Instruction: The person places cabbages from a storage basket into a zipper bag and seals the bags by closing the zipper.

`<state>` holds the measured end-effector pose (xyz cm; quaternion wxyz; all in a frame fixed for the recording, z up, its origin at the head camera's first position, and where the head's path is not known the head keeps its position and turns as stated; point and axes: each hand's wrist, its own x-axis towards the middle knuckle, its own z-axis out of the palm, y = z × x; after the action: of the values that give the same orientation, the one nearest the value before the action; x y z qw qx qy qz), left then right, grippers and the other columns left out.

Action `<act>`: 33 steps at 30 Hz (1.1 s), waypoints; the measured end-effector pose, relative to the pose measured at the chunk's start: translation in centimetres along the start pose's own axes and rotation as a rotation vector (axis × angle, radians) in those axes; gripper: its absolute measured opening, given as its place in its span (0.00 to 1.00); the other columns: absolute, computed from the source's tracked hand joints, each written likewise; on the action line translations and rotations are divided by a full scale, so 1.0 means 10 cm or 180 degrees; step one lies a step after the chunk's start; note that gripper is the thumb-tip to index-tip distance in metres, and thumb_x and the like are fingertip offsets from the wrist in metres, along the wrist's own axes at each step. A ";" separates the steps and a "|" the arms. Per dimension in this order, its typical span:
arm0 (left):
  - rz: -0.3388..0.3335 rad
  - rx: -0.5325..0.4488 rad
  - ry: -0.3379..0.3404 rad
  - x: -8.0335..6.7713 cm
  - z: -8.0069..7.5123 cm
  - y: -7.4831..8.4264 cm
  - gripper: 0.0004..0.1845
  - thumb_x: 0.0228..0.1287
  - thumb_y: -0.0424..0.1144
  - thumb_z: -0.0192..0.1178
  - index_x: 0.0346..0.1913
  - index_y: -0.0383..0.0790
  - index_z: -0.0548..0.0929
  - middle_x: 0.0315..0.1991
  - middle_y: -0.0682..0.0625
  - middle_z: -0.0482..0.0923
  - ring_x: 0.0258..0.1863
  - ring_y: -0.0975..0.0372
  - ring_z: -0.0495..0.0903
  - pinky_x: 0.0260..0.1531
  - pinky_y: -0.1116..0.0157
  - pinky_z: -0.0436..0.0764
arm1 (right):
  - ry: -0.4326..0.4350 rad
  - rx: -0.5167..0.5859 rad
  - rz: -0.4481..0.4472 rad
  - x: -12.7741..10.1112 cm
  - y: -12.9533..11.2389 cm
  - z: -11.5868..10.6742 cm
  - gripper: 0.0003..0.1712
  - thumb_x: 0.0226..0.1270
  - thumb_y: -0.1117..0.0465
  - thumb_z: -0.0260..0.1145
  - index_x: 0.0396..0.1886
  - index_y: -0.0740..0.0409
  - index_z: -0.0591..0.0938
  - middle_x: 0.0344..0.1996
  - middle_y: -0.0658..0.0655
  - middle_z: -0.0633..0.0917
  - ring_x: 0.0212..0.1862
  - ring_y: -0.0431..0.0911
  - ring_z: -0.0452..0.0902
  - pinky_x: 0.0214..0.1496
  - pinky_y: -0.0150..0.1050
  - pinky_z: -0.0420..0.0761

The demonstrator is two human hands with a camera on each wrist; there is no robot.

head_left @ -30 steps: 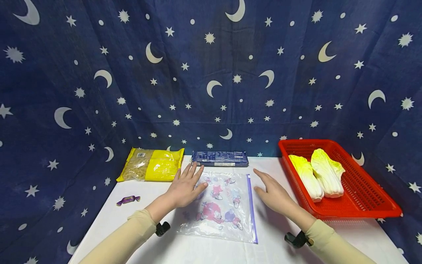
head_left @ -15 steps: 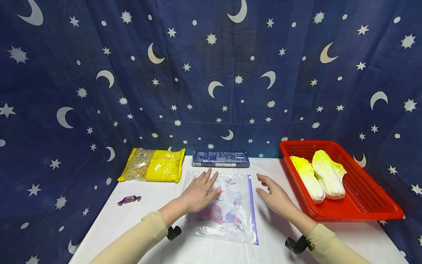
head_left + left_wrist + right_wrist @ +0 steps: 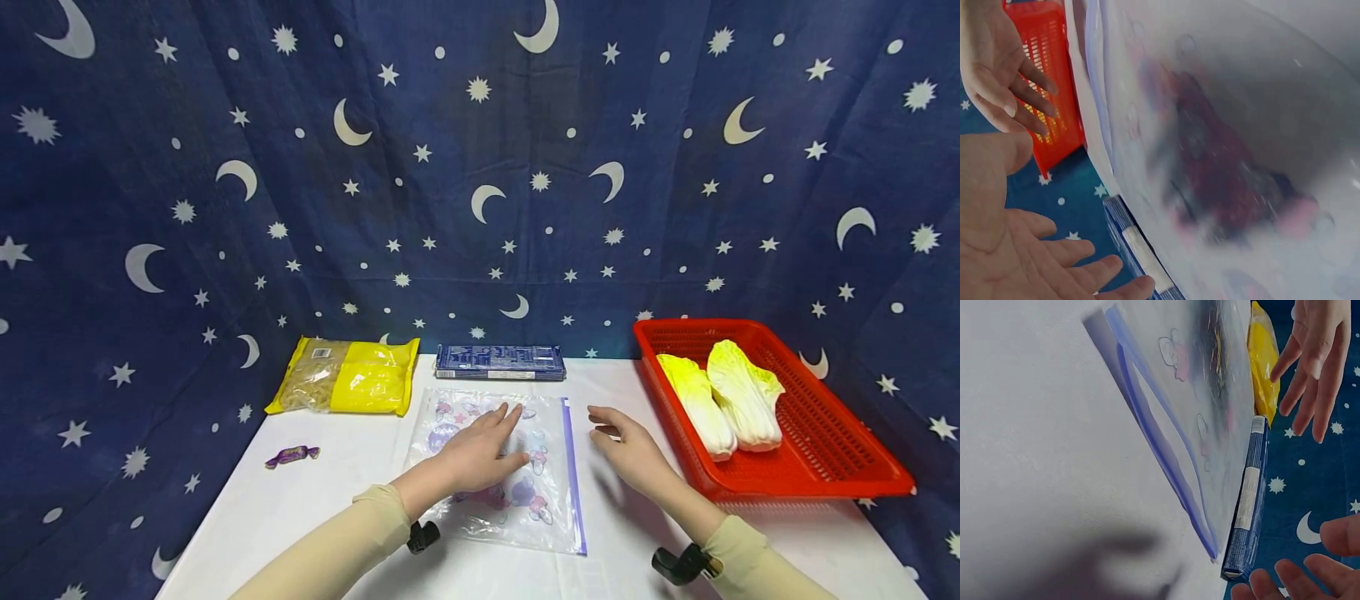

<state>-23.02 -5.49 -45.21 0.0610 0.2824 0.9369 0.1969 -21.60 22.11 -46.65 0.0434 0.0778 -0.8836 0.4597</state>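
Observation:
A clear zip bag [image 3: 551, 525] printed with pink and purple cartoon figures lies flat on the white table, its purple zip edge to the right. Over the bag's middle is my left hand [image 3: 476, 454], fingers spread and holding nothing. My right hand [image 3: 633, 454] hovers just right of the zip edge, its fingers relaxed and holding nothing. In the right wrist view the zip bag's mouth [image 3: 1163, 437] gapes slightly. The left wrist view shows the left palm [image 3: 997, 244] hanging above the bag, with the right hand [image 3: 1004, 75] beyond it.
A red plastic basket [image 3: 840, 467] with two napa cabbage pieces [image 3: 742, 400] stands on the right. At the back lie a dark blue box [image 3: 500, 362] and a yellow bag of pasta-like pieces [image 3: 371, 377]. A purple-wrapped candy [image 3: 292, 455] sits at the left. A starry curtain [image 3: 480, 250] hangs behind.
My left hand has slid rightward and slightly toward me, from the bag's left side to over its middle. The right hand has shifted only slightly, its fingers a little more bent. The bag stays put.

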 end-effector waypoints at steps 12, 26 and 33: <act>-0.0264 0.0175 -0.0018 0.17 0.22 0.30 0.38 0.69 0.58 0.58 0.76 0.44 0.69 0.73 0.44 0.69 0.68 0.48 0.73 0.62 0.49 0.78 | -0.0079 0.0647 0.0637 -0.08 0.12 0.05 0.24 0.74 0.68 0.61 0.66 0.72 0.76 0.59 0.72 0.81 0.51 0.60 0.82 0.45 0.48 0.88; -0.0596 0.0425 -0.0113 0.37 0.49 0.63 0.43 0.64 0.64 0.62 0.74 0.40 0.72 0.72 0.42 0.70 0.65 0.47 0.74 0.57 0.50 0.82 | -0.0069 0.0905 0.1086 -0.13 0.24 0.08 0.25 0.72 0.65 0.61 0.65 0.71 0.76 0.57 0.69 0.83 0.50 0.55 0.82 0.53 0.49 0.87; -0.0796 0.0652 -0.0164 0.46 0.59 0.73 0.46 0.60 0.69 0.62 0.72 0.40 0.73 0.72 0.43 0.70 0.63 0.50 0.75 0.52 0.53 0.83 | -0.0066 0.0903 0.1158 -0.15 0.26 0.08 0.23 0.75 0.64 0.59 0.65 0.71 0.76 0.55 0.69 0.83 0.48 0.54 0.83 0.52 0.48 0.87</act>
<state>-21.78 4.60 -47.64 0.0799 0.1734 0.9780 0.0838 -20.61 23.06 -49.48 -0.0606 -0.0728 -0.8100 0.5788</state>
